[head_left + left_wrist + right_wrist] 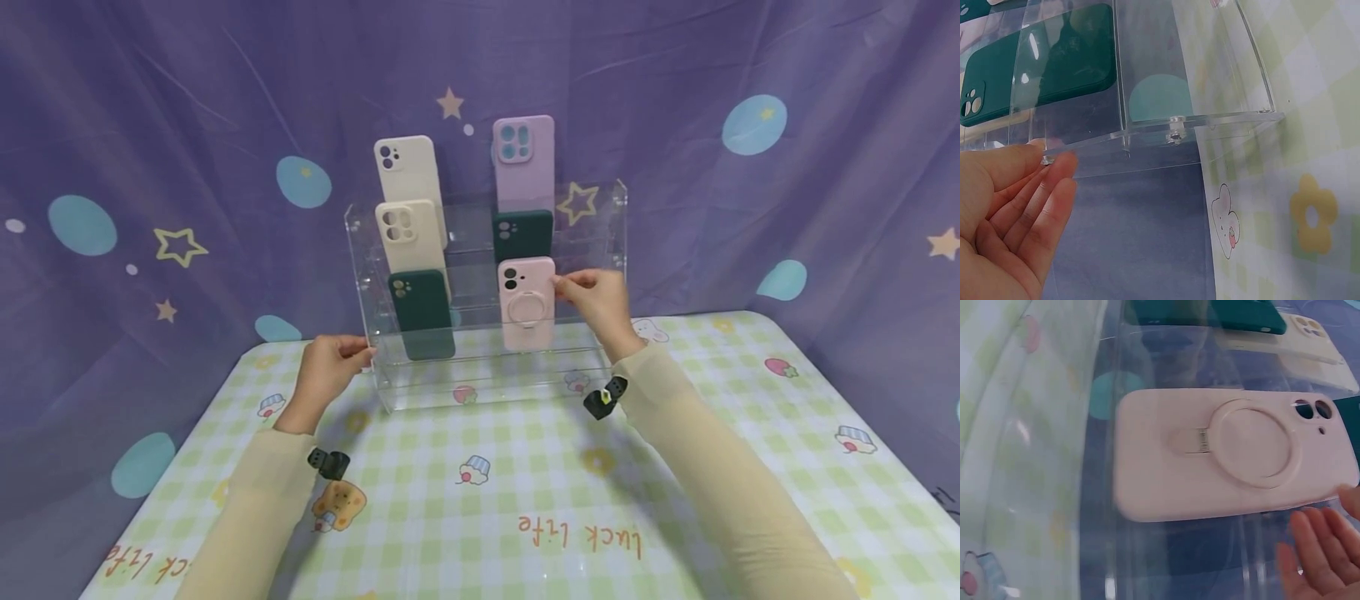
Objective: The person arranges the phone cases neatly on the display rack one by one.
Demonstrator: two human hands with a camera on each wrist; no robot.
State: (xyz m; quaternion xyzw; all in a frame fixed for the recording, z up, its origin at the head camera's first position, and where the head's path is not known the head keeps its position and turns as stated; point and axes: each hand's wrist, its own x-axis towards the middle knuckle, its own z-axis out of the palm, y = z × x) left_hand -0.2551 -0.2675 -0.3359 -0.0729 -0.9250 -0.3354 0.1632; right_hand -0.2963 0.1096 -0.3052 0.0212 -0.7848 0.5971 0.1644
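Note:
A clear tiered acrylic display stand [480, 392] holds phone cases in two columns. My left hand [330, 371] pinches the stand's left side panel, thumb and fingers at a clear screw [1047, 160] in the left wrist view. My right hand [597, 302] pinches the right edge of a pink phone case [527, 333] with a ring on its back, which stands in the front tier. In the right wrist view the thumb lies at that case's edge near its camera holes. Left of it, a dark green phone case [422, 312] stands in the front tier.
Behind on the left are a cream phone case [412, 250] and a white phone case [411, 171]. At right, another dark green phone case [522, 236] and a purple phone case [525, 183] rise behind the pink one. A checked tablecloth [525, 467] and a purple curtain [225, 125] surround the stand.

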